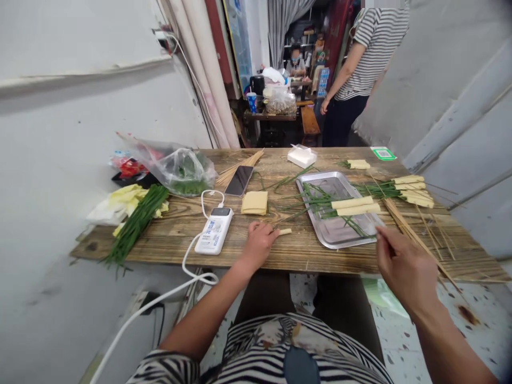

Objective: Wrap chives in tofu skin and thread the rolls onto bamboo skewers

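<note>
My left hand [260, 240] is closed on a small pale yellow tofu-skin roll [285, 231], whose end pokes out to the right of my fingers. Thin green chives lie just beyond it. A stack of square tofu-skin sheets [255, 202] is above that hand. My right hand [406, 266] pinches its fingers together at the tray's right corner; chive tips end near them, but what they grip, if anything, is too small to tell. Across the metal tray [320, 240] lie two finished-looking rolls [354, 206] with chives [316, 198] sticking out of their left ends.
Bamboo skewers [404, 224] and more rolls [414, 191] lie at the right. A power bank [215, 232] with a white cable, a phone [239, 180], a chive bundle [140, 221] and plastic bag [186, 170] occupy the left. One person [376, 58] stands beyond the table; another is farther back.
</note>
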A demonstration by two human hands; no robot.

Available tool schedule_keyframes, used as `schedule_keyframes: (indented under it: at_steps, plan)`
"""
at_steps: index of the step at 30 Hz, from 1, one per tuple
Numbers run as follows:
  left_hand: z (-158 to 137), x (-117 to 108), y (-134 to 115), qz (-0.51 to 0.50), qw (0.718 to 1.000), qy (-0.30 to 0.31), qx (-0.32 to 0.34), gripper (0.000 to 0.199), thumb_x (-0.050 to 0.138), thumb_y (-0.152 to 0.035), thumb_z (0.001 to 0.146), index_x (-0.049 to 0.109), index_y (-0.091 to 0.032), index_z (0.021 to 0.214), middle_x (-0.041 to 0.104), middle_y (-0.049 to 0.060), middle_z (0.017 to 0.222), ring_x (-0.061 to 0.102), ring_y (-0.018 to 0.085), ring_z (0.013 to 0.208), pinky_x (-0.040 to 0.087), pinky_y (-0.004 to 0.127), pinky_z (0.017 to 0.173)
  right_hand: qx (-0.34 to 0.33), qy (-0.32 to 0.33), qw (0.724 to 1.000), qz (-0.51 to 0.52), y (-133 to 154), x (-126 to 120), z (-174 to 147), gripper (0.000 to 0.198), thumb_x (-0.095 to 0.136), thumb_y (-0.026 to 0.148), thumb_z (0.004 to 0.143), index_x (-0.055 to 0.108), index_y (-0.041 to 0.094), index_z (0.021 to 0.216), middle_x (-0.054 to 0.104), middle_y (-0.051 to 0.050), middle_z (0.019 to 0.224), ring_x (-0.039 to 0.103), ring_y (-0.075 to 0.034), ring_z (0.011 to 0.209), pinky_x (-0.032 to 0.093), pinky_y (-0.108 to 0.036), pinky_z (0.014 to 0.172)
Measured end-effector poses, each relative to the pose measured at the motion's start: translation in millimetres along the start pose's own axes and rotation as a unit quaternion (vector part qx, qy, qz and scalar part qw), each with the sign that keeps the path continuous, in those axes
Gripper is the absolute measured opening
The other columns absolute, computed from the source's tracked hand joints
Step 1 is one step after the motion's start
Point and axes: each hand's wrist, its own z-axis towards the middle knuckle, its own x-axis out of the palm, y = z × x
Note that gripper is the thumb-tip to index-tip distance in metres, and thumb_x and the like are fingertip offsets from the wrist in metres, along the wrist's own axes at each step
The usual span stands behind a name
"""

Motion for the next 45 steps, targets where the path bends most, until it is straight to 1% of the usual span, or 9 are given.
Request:
schedule_keyframes:
  at_steps: [3, 5, 8, 13, 17, 22, 28, 35, 45]
  plan:
    - [3.1, -2.8, 3.3, -0.004, 1.0, 0.014, -0.001, 0.03, 0.038, -0.019, 0.095, 0.065, -0.025, 0.107, 0.064, 0.005, 0.086, 0.052, 0.019, 0.086, 0.027, 0.039, 0.089, -0.009, -0.007, 0.996, 0.086, 27.8, -14.3, -9.7, 0.022, 0.053, 0.021, 0.087, 0.066, 0.014, 0.104, 0.072, -0.007, 0.088, 0.067, -0.016, 0.075, 0.052, -0.026, 0.073]
    - [3.9, -2.7, 6.0, -0.013, 1.0, 0.019, 0.001, 0.03, 0.04, -0.019, 0.095, 0.065, -0.025, 0.108, 0.064, 0.005, 0.087, 0.052, 0.019, 0.086, 0.027, 0.039, 0.088, -0.01, 0.012, 0.988, 0.151, 48.6, -13.6, -23.6, 0.022, 0.054, 0.018, 0.087, 0.064, 0.014, 0.106, 0.072, -0.008, 0.09, 0.067, -0.015, 0.076, 0.053, -0.025, 0.073]
    - [3.7, 0.4, 9.8, -0.029, 1.0, 0.012, 0.003, 0.027, 0.044, -0.02, 0.093, 0.066, -0.025, 0.108, 0.064, 0.005, 0.089, 0.053, 0.02, 0.087, 0.028, 0.04, 0.085, -0.015, 0.056, 0.971, 0.232, 76.2, 1.7, -50.5, 0.024, 0.051, 0.014, 0.088, 0.062, 0.012, 0.109, 0.071, -0.009, 0.092, 0.067, -0.016, 0.079, 0.054, -0.026, 0.073]
    - [4.8, 6.7, 12.3, -0.047, 0.999, -0.011, 0.003, 0.026, 0.043, -0.022, 0.095, 0.068, -0.026, 0.102, 0.065, 0.003, 0.094, 0.053, 0.018, 0.086, 0.029, 0.038, 0.083, -0.023, 0.081, 0.962, 0.261, 99.6, 36.7, -82.8, 0.025, 0.045, 0.011, 0.089, 0.062, 0.011, 0.107, 0.07, -0.01, 0.085, 0.066, -0.016, 0.074, 0.056, -0.028, 0.069]
    - [6.9, 7.2, 12.0, -0.051, 0.999, 0.001, 0.007, 0.03, 0.04, -0.023, 0.096, 0.069, -0.023, 0.102, 0.065, 0.005, 0.093, 0.053, 0.019, 0.086, 0.032, 0.035, 0.078, -0.004, 0.095, 0.958, 0.272, 105.7, 49.7, -88.4, 0.027, 0.043, 0.011, 0.089, 0.064, 0.012, 0.105, 0.07, -0.009, 0.083, 0.066, -0.016, 0.072, 0.057, -0.028, 0.068]
    - [8.6, 4.2, 12.1, -0.055, 0.998, 0.028, 0.027, 0.035, 0.036, -0.021, 0.096, 0.063, -0.027, 0.117, 0.064, 0.005, 0.088, 0.053, 0.02, 0.085, 0.034, 0.036, 0.078, 0.027, 0.126, 0.95, 0.285, 109.5, 53.2, -86.2, 0.029, 0.041, 0.013, 0.089, 0.067, 0.013, 0.102, 0.071, -0.009, 0.083, 0.067, -0.017, 0.073, 0.057, -0.028, 0.069]
    - [14.0, -2.2, 11.1, -0.06, 0.997, 0.048, 0.027, 0.033, 0.039, -0.023, 0.096, 0.064, -0.029, 0.116, 0.063, 0.006, 0.089, 0.052, 0.021, 0.087, 0.035, 0.036, 0.08, 0.042, 0.139, 0.947, 0.285, 109.2, 56.6, -87.1, 0.031, 0.04, 0.014, 0.089, 0.068, 0.015, 0.102, 0.072, -0.01, 0.086, 0.068, -0.017, 0.074, 0.057, -0.03, 0.073]
    - [15.7, -5.3, 11.1, -0.036, 0.996, 0.072, 0.041, 0.033, 0.04, -0.023, 0.095, 0.059, -0.028, 0.122, 0.062, 0.006, 0.101, 0.052, 0.021, 0.092, 0.036, 0.033, 0.078, 0.036, 0.14, 0.949, 0.282, 109.2, 57.7, -84.8, 0.03, 0.04, 0.013, 0.088, 0.067, 0.011, 0.101, 0.072, -0.011, 0.086, 0.068, -0.019, 0.075, 0.057, -0.031, 0.071]
    - [18.8, -4.1, 13.5, -0.064, 0.995, 0.066, 0.041, 0.034, 0.036, -0.027, 0.097, 0.064, -0.028, 0.117, 0.063, 0.006, 0.095, 0.051, 0.021, 0.089, 0.037, 0.033, 0.079, 0.034, 0.154, 0.95, 0.27, 109.8, 59.9, -81.7, 0.03, 0.039, 0.014, 0.089, 0.067, 0.013, 0.1, 0.072, -0.01, 0.085, 0.068, -0.018, 0.074, 0.056, -0.029, 0.07]
